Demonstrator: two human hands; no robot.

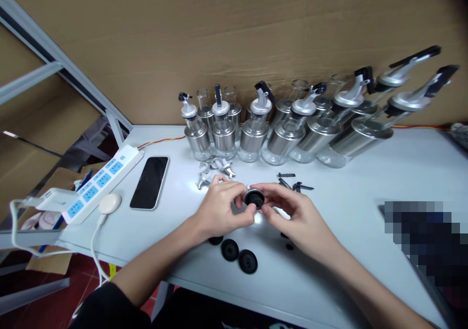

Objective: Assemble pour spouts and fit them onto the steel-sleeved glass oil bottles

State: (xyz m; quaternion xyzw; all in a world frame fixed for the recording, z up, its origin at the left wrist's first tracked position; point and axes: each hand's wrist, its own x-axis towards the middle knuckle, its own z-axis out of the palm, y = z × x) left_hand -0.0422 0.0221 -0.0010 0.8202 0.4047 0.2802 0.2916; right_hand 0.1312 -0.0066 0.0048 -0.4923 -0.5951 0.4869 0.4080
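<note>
Between my left hand (223, 204) and my right hand (292, 209) is a bottle pourer cap (255, 199), held above the table with its black underside facing me. Fingers of both hands close on its rim. Just beyond my left hand lie several loose silver pourer spouts (215, 169). Small black levers (292, 183) lie beyond my right hand. Nearer to me, black round stoppers (229, 250) rest on the table, one partly hidden by my left forearm. Small black pieces (289, 246) sit below my right hand.
Several glass bottles with steel sleeves (254, 134) stand along the cardboard wall (234, 31), many topped with pourers. To the left are a phone (149, 183), a white power strip (106, 183) and a round white charger (109, 203). A blurred-out object (427, 241) lies at the right.
</note>
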